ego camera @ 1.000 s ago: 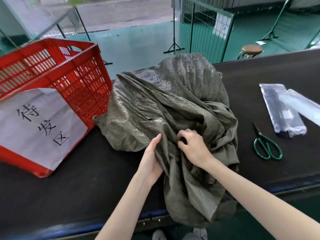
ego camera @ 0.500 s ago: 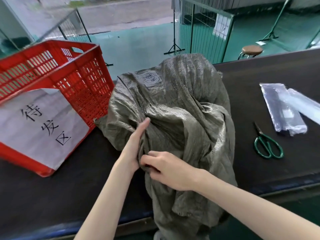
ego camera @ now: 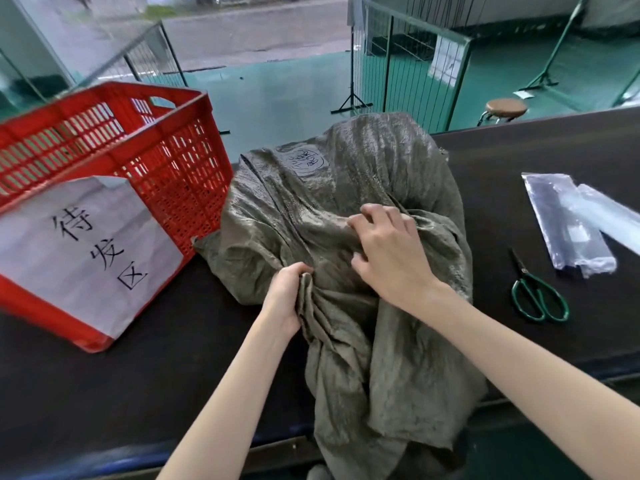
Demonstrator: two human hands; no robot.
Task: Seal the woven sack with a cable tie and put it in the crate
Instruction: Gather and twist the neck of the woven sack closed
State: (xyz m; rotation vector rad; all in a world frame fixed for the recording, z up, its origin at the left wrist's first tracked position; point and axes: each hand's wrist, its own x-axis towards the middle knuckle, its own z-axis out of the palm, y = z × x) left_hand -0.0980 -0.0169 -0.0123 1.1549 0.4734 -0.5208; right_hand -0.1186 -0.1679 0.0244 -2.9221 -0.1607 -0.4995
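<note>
The woven sack sits in the middle of the dark tabletop — an olive-grey, crinkled bulk with a round printed stamp on its far upper face. Its loose mouth end trails toward the near edge and hangs over it, out of view below.

The left hand is clenched around a gathered bunch of the sack's fabric on the near left side, fingers wrapped over the pleats. The right hand lies on top of the sack just to the right and a little farther, palm down, its fingers curled and spread, pressing into the folds; whether it actually pinches any cloth I cannot tell. Both forearms are bare.

To the left, the red crate stands on the tabletop, tilted in this wide view, its lattice wall touching or almost touching the sack's left corner. A white paper sheet with black handwritten characters covers the crate's near face.

To the right, well apart from the sack, green-handled scissors lie flat, blades pointing away. Just beyond them rest two clear plastic packets, one overlapping the other — their contents are too blurred to tell.

Past the tabletop's far edge a green floor, wire fence panels and a round brown stool show.
</note>
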